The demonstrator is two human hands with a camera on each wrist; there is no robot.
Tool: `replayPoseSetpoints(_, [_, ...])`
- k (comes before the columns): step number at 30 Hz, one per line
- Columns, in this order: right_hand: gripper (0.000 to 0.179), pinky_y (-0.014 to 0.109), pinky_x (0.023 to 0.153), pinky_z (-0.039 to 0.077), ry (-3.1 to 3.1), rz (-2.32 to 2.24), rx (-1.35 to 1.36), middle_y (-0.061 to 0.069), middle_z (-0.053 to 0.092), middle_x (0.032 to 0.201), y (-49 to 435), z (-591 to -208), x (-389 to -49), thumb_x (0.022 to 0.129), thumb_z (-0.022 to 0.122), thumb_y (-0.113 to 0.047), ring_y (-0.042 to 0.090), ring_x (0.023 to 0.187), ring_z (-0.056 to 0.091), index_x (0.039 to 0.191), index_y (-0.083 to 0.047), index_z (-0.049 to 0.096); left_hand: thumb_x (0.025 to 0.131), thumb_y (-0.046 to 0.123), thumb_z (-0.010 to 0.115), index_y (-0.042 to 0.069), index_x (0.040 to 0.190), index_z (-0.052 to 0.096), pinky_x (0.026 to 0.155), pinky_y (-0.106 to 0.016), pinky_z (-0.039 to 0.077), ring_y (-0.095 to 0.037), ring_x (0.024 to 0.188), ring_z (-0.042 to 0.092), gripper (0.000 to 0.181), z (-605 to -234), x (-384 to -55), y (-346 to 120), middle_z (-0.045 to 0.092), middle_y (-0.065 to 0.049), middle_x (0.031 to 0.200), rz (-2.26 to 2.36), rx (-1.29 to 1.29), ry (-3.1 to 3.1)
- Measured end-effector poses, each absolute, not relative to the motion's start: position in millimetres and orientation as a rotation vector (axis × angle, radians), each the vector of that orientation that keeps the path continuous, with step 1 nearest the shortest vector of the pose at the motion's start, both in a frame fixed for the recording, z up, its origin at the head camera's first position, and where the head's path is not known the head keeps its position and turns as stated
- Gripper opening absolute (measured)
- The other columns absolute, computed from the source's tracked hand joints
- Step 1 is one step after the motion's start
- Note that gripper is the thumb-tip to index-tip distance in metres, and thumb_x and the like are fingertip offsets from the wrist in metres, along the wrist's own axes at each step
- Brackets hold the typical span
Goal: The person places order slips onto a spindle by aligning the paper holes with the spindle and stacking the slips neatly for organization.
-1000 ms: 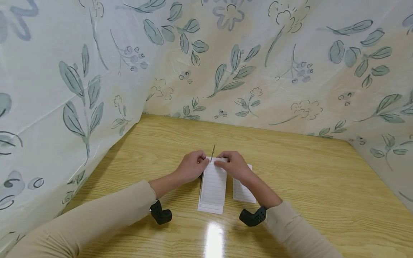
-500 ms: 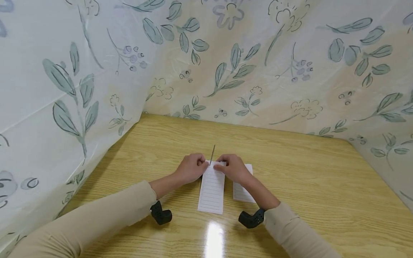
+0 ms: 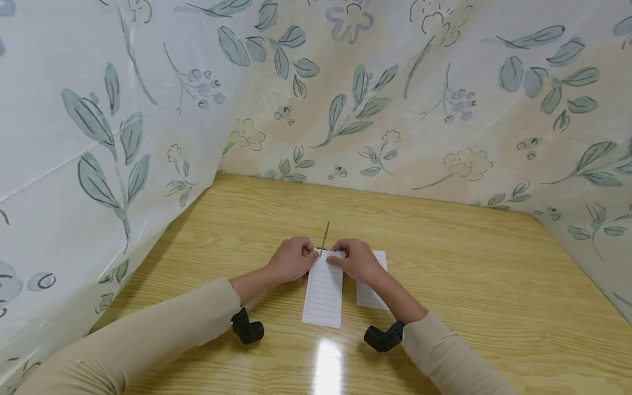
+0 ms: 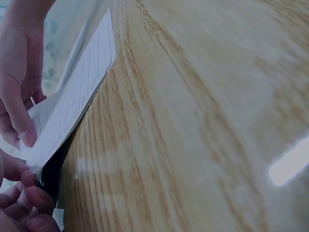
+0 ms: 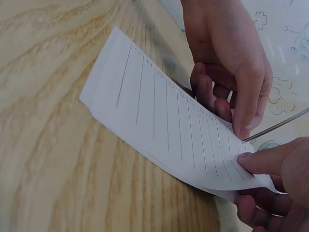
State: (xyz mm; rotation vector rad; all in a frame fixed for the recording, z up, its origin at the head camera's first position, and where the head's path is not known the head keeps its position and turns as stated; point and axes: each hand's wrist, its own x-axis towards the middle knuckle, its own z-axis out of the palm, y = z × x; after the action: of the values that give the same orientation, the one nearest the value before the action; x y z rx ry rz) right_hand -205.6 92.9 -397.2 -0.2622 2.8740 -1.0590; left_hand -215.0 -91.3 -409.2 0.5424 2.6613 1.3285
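Note:
A thin metal spike [image 3: 325,236] stands up through the top end of a lined checklist sheet [image 3: 323,296], which lies over further sheets. My left hand [image 3: 292,260] pinches the sheet's top left corner beside the spike. On the spike's other side, my right hand [image 3: 359,260] pinches the top right part, thumb on top and fingers beneath, as the right wrist view shows. Something black [image 4: 58,166] shows under the papers in the left wrist view; its full shape is hidden.
More lined paper [image 3: 371,296] lies to the right, partly under my right forearm. Black wrist cameras [image 3: 248,327] hang at both cuffs. A floral cloth [image 3: 345,109] encloses the wooden table [image 3: 469,285] at the back and sides.
Both hands have come down slightly along the spike with the top sheet. Its lower edge now lines up with the sheets beneath, which stuck out below it a second ago.

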Motion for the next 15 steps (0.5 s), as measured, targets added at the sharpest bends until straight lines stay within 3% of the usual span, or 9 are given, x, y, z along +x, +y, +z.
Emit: replayPoseSetpoints(15, [0.021, 0.026, 0.057, 0.041, 2.912, -1.029, -0.22, 0.006, 0.064, 0.091, 90.6, -400.5, -201.8, 0.086, 0.073, -0.018, 0.016, 0.07, 0.05, 0.104, -0.009, 0.068, 0.092, 0.015, 0.064, 0.008, 0.08, 0.06, 0.056, -0.023, 0.038, -0.012, 0.059, 0.048, 0.014, -408.8, -214.8, -89.5, 0.054, 0.0, 0.069, 1.256, 0.532, 2.728])
